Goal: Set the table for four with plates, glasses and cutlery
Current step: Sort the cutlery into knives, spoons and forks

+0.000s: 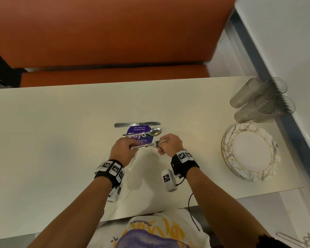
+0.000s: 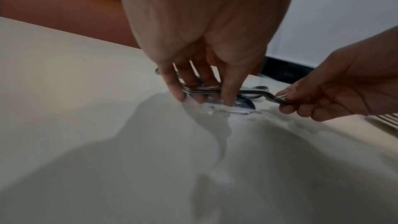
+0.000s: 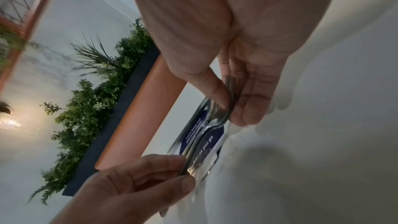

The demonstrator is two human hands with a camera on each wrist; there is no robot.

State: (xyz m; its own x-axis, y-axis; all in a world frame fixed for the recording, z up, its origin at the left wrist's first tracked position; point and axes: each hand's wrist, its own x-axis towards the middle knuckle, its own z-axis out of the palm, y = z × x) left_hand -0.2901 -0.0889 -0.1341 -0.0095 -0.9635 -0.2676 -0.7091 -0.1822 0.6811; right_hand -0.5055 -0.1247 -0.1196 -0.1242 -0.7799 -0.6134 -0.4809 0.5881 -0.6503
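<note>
Both hands pinch the forks (image 1: 151, 145), left hand (image 1: 123, 152) on the handles, right hand (image 1: 170, 144) by the prongs. Past them lie a spoon (image 1: 155, 131) and knife (image 1: 137, 124). Plates (image 1: 250, 153) and glasses (image 1: 262, 100) wait, stacked to the right. Little is set yet.

- Round printed sticker (image 1: 139, 133) at the centre of the pale rectangular table (image 1: 61, 140).
- Steel table knife (image 1: 137, 124) at its 12 o'clock edge; steel spoon (image 1: 143, 133) lies across it.
- Stack of gold-veined marbled plates (image 1: 250, 153) at 3 o'clock.
- Clustered clear ribbed tumblers (image 1: 261, 101) at 2 o'clock, behind the plates.
</note>
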